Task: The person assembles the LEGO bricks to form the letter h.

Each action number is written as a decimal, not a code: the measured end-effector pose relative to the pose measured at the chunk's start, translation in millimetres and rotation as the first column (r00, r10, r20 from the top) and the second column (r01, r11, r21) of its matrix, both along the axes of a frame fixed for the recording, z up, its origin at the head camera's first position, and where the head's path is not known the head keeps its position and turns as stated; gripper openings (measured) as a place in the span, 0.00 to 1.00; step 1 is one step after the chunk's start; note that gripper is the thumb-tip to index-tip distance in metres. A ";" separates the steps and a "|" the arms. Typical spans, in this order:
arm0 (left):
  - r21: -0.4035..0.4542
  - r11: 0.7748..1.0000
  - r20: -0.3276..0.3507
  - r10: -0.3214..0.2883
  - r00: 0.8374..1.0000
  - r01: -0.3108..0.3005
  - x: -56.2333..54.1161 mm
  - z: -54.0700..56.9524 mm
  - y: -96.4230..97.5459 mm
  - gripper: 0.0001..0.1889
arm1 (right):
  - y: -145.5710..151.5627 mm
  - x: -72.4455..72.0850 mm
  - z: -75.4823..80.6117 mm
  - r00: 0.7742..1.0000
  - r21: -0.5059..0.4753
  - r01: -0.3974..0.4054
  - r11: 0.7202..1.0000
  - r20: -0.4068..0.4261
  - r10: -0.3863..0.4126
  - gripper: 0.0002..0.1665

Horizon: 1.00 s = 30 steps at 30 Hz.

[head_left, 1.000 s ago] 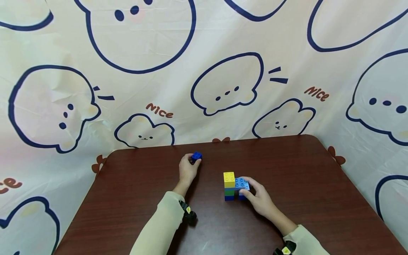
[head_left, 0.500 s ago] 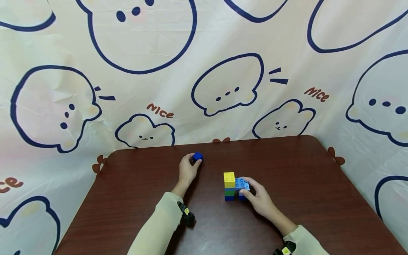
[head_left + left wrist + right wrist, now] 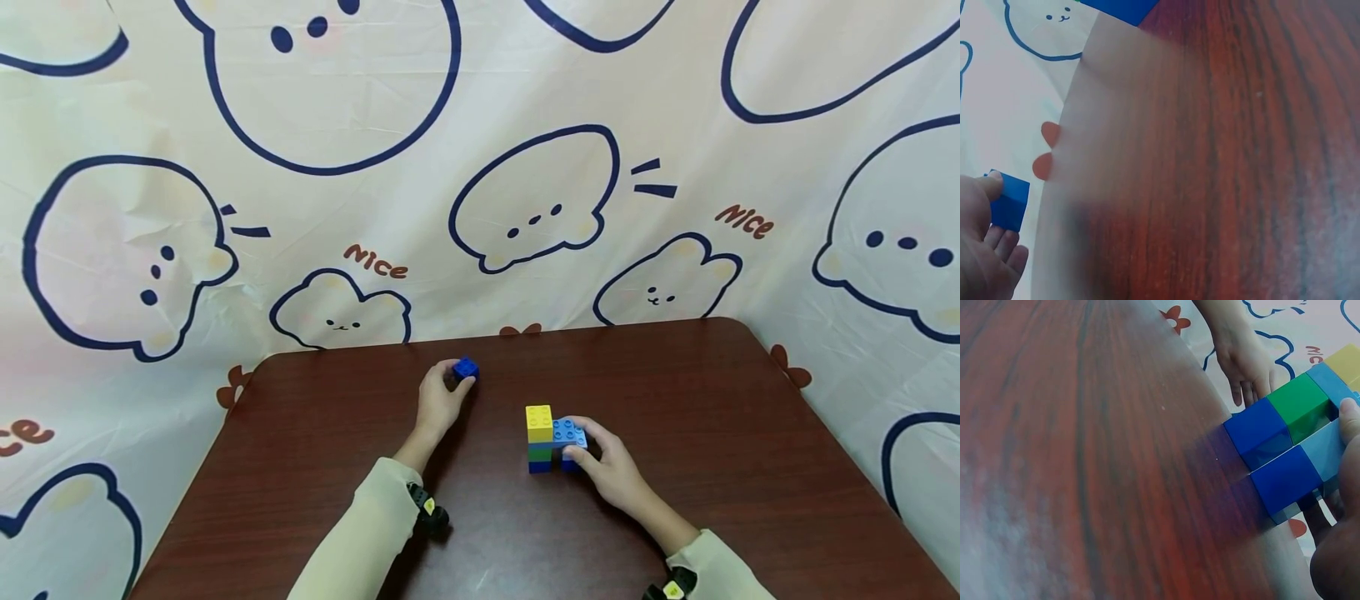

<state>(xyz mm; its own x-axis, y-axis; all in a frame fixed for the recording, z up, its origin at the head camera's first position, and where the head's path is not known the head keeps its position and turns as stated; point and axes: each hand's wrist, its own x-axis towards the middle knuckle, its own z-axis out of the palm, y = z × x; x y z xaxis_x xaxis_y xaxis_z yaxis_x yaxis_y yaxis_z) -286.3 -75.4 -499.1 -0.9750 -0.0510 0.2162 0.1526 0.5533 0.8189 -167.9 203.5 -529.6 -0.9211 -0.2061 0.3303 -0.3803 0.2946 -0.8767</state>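
At the far middle of the table [image 3: 330,467], my left hand [image 3: 438,400] pinches a small blue toy brick [image 3: 466,368] between thumb and fingers. The left wrist view has this brick [image 3: 1011,201] at its lower left. Nearer and to the right stands a built piece of toy bricks, with a yellow brick [image 3: 538,423] on top at its left end. Below the yellow one come a light blue brick [image 3: 566,431], a green brick [image 3: 1299,407] and a dark blue brick [image 3: 1259,430]. My right hand [image 3: 618,475] grips the piece's right end, where another dark blue brick [image 3: 1286,481] forms a second leg.
Behind the table hangs a pale cloth [image 3: 525,83] with cartoon outlines, which also runs down both sides. Black wrist cameras sit on the left cuff [image 3: 429,508] and the right cuff [image 3: 672,585].
My left forearm has swung slightly to the left, while the small blue brick has shifted a touch to the right in the fingers. The right hand and the built piece stay in place.
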 end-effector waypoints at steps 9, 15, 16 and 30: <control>0.018 0.995 -0.020 -0.094 0.995 0.094 9.4 8.3 3.2 0.20 | 0.0 1.0 1.2 1.000 -0.006 -0.006 1.000 -0.007 0.006 0.22; 0.024 0.987 -0.024 -0.157 0.987 0.157 16.9 16.0 5.0 0.19 | -0.1 1.1 1.3 1.000 0.000 -0.001 1.000 -0.007 0.001 0.23; 0.022 0.986 -0.028 -0.168 0.985 0.168 18.4 17.5 5.3 0.19 | -0.2 1.1 1.3 1.000 0.000 0.000 1.000 -0.005 0.000 0.23; 0.023 0.958 -0.071 -0.284 0.956 0.286 39.0 40.5 14.9 0.19 | -0.7 1.7 2.7 1.000 -0.006 0.004 1.000 0.000 -0.004 0.23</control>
<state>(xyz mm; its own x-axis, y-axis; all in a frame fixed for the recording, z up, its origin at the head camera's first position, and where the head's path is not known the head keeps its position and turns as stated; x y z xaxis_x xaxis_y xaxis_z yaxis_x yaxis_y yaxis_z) -247.3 -60.5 -458.6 -0.9337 0.2185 0.2837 0.3545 0.4521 0.8185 -166.2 202.9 -526.9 -0.9220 -0.2003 0.3313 -0.3789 0.2912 -0.8784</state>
